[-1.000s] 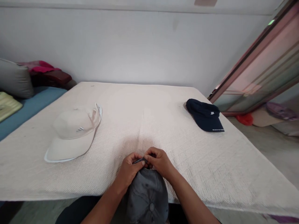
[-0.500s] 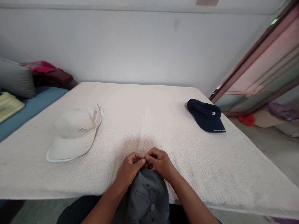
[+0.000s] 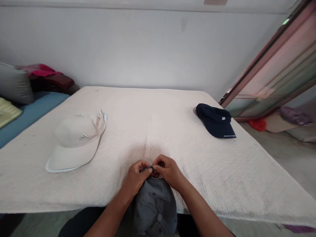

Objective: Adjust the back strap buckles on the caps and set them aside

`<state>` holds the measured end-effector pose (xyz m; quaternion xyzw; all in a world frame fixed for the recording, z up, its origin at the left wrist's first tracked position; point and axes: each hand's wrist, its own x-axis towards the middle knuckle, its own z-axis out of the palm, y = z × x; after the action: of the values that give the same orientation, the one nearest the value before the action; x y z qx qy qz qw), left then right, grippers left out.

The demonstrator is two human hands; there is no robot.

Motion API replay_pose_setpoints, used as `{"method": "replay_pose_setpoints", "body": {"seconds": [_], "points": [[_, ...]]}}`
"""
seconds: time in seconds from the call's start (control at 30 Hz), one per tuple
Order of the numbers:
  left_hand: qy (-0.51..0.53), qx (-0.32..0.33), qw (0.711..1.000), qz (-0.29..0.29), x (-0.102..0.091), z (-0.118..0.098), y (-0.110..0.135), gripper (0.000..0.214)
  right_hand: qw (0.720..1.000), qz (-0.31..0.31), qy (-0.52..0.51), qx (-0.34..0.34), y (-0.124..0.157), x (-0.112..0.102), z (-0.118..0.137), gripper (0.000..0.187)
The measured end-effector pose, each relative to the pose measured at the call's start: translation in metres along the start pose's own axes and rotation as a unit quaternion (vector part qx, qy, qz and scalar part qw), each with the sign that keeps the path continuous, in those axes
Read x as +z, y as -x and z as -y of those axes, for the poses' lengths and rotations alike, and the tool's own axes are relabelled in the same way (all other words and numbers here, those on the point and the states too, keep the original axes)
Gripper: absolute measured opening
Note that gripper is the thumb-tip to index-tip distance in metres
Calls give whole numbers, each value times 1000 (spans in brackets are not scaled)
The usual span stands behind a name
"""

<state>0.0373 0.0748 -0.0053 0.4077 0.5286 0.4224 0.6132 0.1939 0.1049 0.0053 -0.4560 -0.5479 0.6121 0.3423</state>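
1. Grey cap (image 3: pixel 155 207) sits at the bottom centre of the frame. Its crown faces the camera, half over the near edge of the table and half in the person's lap.
2. Its thin back strap (image 3: pixel 146 170) shows at the cap's far rim, where both hands meet.
3. The left hand (image 3: pixel 135 179) is pinched shut on the strap, thumb against forefinger. The right hand (image 3: pixel 169 171) is closed on the same strap, knuckles touching the left.
4. As a judgement, the strap work is mid-course. The strap is gripped, the cap is not let go, and whether the fastening is closed is hidden by the fingers.
5. The white woven cloth (image 3: pixel 158 115) covers the table.
6. A beige cap (image 3: pixel 76 138) lies at centre left and a navy cap (image 3: pixel 216 120) at centre right, both well apart from the hands.
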Motion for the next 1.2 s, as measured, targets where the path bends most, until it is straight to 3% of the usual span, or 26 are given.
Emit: {"method": "replay_pose_setpoints", "body": {"seconds": [0.47, 0.7, 1.2], "points": [[-63, 36, 997, 26, -4, 1, -3, 11, 1000, -8, 20, 0, 0, 3, -1, 6], [-154, 92, 984, -16, 1, -9, 4, 6, 1000, -10, 14, -20, -1, 7, -3, 6], [-116, 14, 993, -35, -3, -3, -1, 14, 997, -25, 67, -6, -3, 10, -8, 7]]}}
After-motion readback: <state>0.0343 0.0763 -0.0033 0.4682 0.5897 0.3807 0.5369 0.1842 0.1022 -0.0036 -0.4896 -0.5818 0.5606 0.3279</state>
